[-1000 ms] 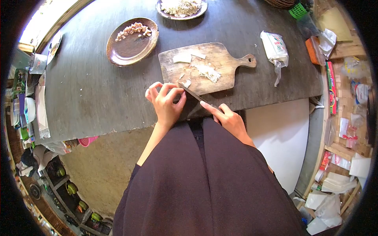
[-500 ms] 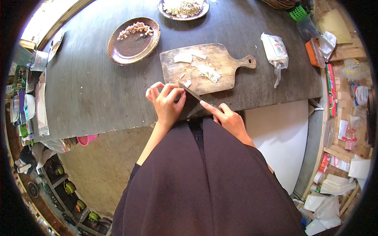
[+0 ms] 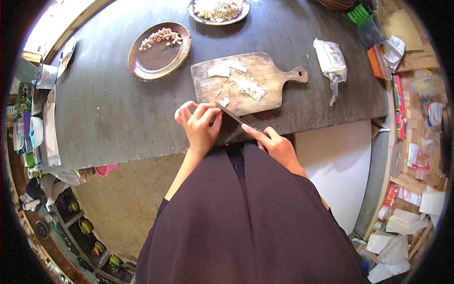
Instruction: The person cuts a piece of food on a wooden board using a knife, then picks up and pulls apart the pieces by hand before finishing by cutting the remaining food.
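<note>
A wooden cutting board point(image 3: 269, 71) with a handle lies on the dark table. At its near left edge my left hand point(image 3: 201, 125) has its fingers curled and pressed down; what they pinch, if anything, is hidden. My right hand point(image 3: 278, 149) grips a knife point(image 3: 232, 115), its index finger stretched along the top. The blade points up and left, its tip by my left fingertips. Beside the tip lies a small heap of white shreds point(image 3: 224, 101). A larger pile of pale shreds point(image 3: 249, 88) sits mid-board, and flat white slices point(image 3: 219, 70) lie toward the back.
Beyond the board stand a brown plate point(image 3: 153, 61) with small brownish pieces and another plate point(image 3: 203, 21) heaped with pale shreds. A white plastic packet point(image 3: 330, 59) lies right of the board handle. An orange container point(image 3: 378, 61) stands at the table's right edge.
The knife tip has shifted very slightly toward me beside my left fingers. Both hands keep nearly the same places, and the things on the board look the same.
</note>
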Action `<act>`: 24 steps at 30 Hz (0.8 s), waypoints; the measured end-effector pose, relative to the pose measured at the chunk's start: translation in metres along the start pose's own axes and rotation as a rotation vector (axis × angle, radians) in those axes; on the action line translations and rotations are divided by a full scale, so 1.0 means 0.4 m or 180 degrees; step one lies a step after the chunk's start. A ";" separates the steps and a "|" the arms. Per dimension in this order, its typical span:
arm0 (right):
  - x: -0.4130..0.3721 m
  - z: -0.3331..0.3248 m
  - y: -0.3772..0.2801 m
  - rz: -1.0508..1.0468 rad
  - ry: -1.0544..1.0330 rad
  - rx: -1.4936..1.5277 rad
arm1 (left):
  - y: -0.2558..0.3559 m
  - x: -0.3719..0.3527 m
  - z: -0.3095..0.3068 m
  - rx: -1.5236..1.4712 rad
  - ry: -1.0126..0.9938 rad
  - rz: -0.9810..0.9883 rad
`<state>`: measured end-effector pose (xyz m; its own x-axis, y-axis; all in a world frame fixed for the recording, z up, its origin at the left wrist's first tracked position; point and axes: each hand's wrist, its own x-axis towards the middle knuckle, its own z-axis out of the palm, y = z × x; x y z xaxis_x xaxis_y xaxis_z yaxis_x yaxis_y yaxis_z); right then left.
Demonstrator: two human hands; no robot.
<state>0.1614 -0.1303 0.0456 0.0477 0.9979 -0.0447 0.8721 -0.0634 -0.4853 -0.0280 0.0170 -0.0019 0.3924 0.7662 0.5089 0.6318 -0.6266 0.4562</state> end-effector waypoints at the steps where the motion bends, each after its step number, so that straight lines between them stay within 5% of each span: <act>1: 0.002 0.000 0.000 -0.0004 -0.0001 0.0007 | 0.000 0.000 0.000 0.0006 0.0000 -0.0003; 24: 0.020 -0.002 -0.006 -0.0062 0.0024 -0.0043 | 0.016 -0.022 -0.017 0.0291 0.0003 0.0091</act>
<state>0.1600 -0.1223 0.0470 0.0343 0.9990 -0.0289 0.8794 -0.0439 -0.4741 -0.0319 0.0052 0.0015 0.4104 0.7480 0.5215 0.6788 -0.6325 0.3730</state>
